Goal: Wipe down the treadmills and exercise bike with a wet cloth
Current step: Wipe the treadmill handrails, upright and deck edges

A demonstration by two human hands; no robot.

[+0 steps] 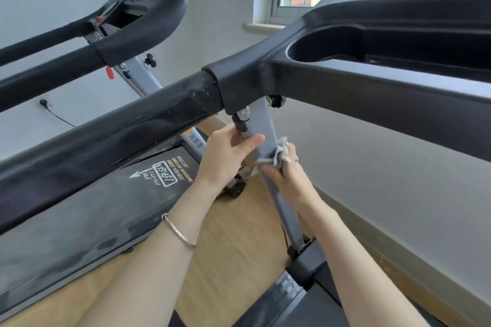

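Wiping the near treadmill's (372, 42) grey upright (259, 125)

The left grip (225, 151), a bracelet (178, 231) on its wrist, curls round the grey upright just below the black handrail (132, 127), thumb across the front. Just beneath it, the right grip (284, 171) is clamped on a bunched grey cloth (279, 154) pressed against the same post.
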